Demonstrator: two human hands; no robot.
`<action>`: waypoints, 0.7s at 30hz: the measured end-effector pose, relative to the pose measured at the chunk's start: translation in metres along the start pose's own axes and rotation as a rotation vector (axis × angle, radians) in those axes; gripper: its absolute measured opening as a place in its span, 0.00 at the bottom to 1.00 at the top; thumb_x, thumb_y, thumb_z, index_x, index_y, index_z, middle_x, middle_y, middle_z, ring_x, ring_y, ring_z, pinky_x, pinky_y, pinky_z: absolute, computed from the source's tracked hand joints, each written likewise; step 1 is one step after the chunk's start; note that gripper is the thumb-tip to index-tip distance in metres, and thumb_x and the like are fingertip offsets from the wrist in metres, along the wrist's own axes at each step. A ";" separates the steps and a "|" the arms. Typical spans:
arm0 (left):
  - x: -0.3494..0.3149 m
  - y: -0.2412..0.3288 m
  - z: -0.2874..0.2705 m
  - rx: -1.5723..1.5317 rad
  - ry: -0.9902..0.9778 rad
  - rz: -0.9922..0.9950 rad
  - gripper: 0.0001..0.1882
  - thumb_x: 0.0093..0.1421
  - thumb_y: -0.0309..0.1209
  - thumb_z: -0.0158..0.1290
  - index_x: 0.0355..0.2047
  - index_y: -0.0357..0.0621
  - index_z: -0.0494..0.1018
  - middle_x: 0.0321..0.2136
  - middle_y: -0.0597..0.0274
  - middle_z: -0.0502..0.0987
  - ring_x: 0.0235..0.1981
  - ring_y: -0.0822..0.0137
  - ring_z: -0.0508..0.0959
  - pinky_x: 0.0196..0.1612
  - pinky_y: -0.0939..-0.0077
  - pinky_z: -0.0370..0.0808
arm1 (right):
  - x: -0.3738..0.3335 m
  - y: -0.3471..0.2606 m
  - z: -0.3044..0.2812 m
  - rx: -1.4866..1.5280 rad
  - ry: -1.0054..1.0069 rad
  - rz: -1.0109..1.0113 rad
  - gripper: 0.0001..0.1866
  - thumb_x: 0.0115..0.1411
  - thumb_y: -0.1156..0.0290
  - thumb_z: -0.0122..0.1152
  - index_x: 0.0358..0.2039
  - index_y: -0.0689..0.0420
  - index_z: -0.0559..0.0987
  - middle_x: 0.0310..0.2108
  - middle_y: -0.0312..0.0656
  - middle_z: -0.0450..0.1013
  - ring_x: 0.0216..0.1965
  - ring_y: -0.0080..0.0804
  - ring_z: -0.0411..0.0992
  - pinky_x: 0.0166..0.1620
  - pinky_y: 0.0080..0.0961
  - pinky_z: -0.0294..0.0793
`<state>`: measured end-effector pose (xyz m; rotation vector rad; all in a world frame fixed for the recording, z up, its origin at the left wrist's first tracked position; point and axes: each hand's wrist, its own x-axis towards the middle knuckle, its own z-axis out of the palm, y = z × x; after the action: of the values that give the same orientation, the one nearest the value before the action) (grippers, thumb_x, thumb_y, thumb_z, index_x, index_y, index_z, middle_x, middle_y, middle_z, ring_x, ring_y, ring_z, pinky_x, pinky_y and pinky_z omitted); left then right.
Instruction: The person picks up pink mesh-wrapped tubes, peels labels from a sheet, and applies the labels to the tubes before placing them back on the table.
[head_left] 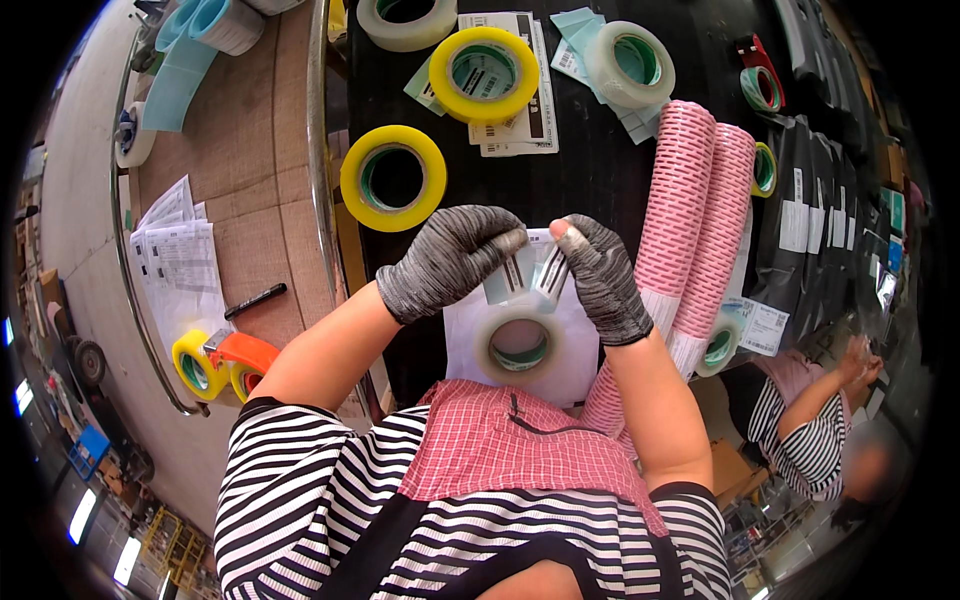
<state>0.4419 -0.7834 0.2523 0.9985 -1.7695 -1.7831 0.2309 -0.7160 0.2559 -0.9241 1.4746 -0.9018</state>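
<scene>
Both gloved hands pinch one small clear packet (527,272) over the near edge of the black table (590,170): left hand (448,262) closed on its left corner, right hand (600,278) on its right. Looks like a sealing or labelling step. Next move likely needs tape from the clear tape roll (519,343) directly beneath, on a white sheet (460,335). No containers visible; yellow tape rolls (393,177) lie loose farther back.

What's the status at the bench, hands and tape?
Left hand and right hand pinch a clear strip. Clear tape roll lies below. Nothing between.
</scene>
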 end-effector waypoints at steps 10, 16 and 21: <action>0.010 -0.002 -0.007 -0.222 0.182 -0.188 0.12 0.66 0.34 0.55 0.43 0.38 0.79 0.33 0.63 0.81 0.35 0.76 0.77 0.43 0.78 0.75 | 0.012 -0.015 -0.034 -0.290 0.092 0.048 0.15 0.61 0.62 0.64 0.41 0.61 0.81 0.31 0.42 0.79 0.30 0.27 0.75 0.38 0.27 0.75; 0.009 0.003 0.001 -0.035 0.068 -0.047 0.15 0.66 0.34 0.55 0.49 0.37 0.76 0.36 0.61 0.81 0.40 0.72 0.78 0.46 0.76 0.75 | 0.008 -0.021 -0.006 -0.126 -0.224 0.064 0.15 0.57 0.65 0.68 0.39 0.62 0.82 0.30 0.39 0.78 0.32 0.22 0.72 0.40 0.23 0.73; 0.016 0.020 -0.027 0.529 -0.098 -0.078 0.16 0.61 0.30 0.59 0.48 0.37 0.76 0.35 0.50 0.82 0.35 0.63 0.82 0.41 0.71 0.78 | 0.022 -0.013 -0.018 -0.112 -0.081 -0.068 0.07 0.61 0.70 0.63 0.34 0.61 0.78 0.26 0.35 0.75 0.29 0.20 0.70 0.37 0.22 0.72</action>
<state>0.4478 -0.8146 0.2714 1.2033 -2.3628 -1.4506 0.2120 -0.7402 0.2604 -1.0866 1.4430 -0.8284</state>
